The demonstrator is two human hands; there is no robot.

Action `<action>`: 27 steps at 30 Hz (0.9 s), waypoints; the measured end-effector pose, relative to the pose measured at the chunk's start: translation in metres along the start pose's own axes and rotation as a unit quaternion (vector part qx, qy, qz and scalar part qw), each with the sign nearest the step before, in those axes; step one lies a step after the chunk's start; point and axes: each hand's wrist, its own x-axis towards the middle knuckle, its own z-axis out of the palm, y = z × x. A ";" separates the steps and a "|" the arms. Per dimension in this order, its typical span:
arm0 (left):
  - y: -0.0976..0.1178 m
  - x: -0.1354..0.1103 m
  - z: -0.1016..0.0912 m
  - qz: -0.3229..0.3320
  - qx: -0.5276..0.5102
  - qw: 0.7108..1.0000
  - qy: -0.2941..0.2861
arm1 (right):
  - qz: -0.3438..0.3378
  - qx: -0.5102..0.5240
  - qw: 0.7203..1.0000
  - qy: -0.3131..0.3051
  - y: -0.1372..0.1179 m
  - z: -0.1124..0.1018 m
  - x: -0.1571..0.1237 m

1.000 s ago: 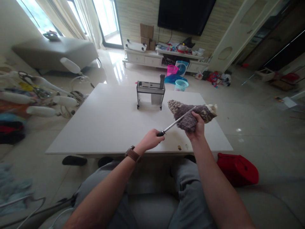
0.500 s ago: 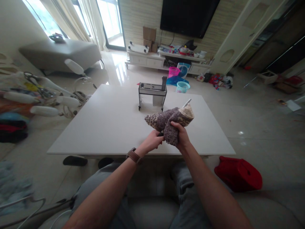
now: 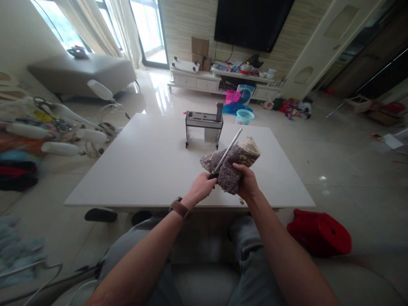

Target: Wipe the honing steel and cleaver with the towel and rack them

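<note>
My left hand [image 3: 204, 186], with a watch on its wrist, is closed around the black handle of a sharpening steel [image 3: 230, 147]. The steel's thin metal rod slants up and away to the right, lying over or just above a shaggy purple-brown and cream cloth [image 3: 230, 175]. Bunched in my right hand [image 3: 247, 180], the cloth has my thumb on top, while most of the fingers are hidden behind it. Beyond both hands a knife block [image 3: 204, 120] with a clear lower part stands on the white table [image 3: 140, 170]; one dark handle sticks up at its right end.
A red stool or bag [image 3: 318, 233] is on the floor at the right. Past the table's far edge stands a turquoise basket [image 3: 245, 116], with a pink basket [image 3: 232, 96] behind. A lamp with white shades [image 3: 60, 148] lies at the left.
The steel's rod was covered by the cloth with only its tip showing; now its full length is out in view. The cloth's left end has shifted slightly right.
</note>
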 end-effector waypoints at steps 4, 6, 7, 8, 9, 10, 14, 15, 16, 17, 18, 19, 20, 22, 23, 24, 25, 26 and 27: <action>0.000 -0.001 0.000 -0.001 -0.009 1.000 0.008 | 0.059 0.028 0.997 -0.051 -0.008 -0.002 -0.006; 0.001 0.000 0.000 -0.013 -0.032 0.999 0.006 | 0.054 0.056 0.993 -0.088 -0.013 -0.005 -0.007; 0.001 0.000 -0.001 -0.013 -0.045 0.999 0.004 | 0.051 0.066 0.991 -0.107 -0.015 -0.007 -0.007; 0.000 0.000 -0.001 -0.009 -0.058 0.998 0.002 | 0.048 0.069 0.989 -0.122 -0.016 -0.008 -0.006; 0.000 0.001 -0.002 -0.001 -0.067 0.998 0.001 | 0.045 0.066 0.988 -0.129 -0.015 -0.009 -0.004; -0.001 0.001 -0.002 0.007 -0.073 0.997 -0.001 | 0.040 0.057 0.989 -0.127 -0.013 -0.010 -0.002; -0.003 -0.001 -0.003 0.053 -0.054 0.997 -0.007 | 0.011 0.018 0.995 -0.094 0.004 -0.009 0.007; -0.002 -0.002 -0.004 0.070 -0.042 0.997 -0.007 | 0.010 0.015 0.995 -0.097 0.008 -0.009 0.009; -0.001 -0.004 -0.004 0.088 -0.029 0.996 -0.003 | 0.012 0.014 0.994 -0.105 0.011 -0.010 0.011; 0.000 -0.006 -0.005 0.105 -0.015 0.994 0.001 | 0.017 0.014 0.993 -0.114 0.014 -0.011 0.013; 0.002 -0.008 -0.006 0.117 0.001 0.993 0.006 | 0.024 0.014 0.992 -0.120 0.015 -0.012 0.014; 0.003 -0.009 -0.006 0.126 0.018 0.992 0.007 | 0.031 0.015 0.992 -0.123 0.017 -0.013 0.016; 0.004 -0.010 -0.007 0.132 0.033 0.991 0.004 | 0.038 0.016 0.992 -0.121 0.017 -0.014 0.016; 0.005 -0.012 -0.008 0.144 0.061 0.988 -0.008 | 0.054 0.018 0.993 -0.105 0.019 -0.015 0.017; 0.005 -0.013 -0.007 0.151 0.074 0.986 -0.015 | 0.062 0.020 0.994 -0.093 0.019 -0.014 0.017; 0.005 -0.013 -0.006 0.158 0.086 0.983 -0.019 | 0.070 0.024 0.994 -0.079 0.020 -0.014 0.017; 0.004 -0.013 -0.005 0.163 0.095 0.982 -0.022 | 0.078 0.030 0.994 -0.065 0.020 -0.013 0.017; 0.004 -0.013 -0.004 0.163 0.102 0.981 -0.025 | 0.084 0.036 0.995 -0.051 0.019 -0.011 0.017; 0.004 -0.012 -0.002 0.159 0.107 0.981 -0.029 | 0.087 0.044 0.994 -0.039 0.018 -0.010 0.018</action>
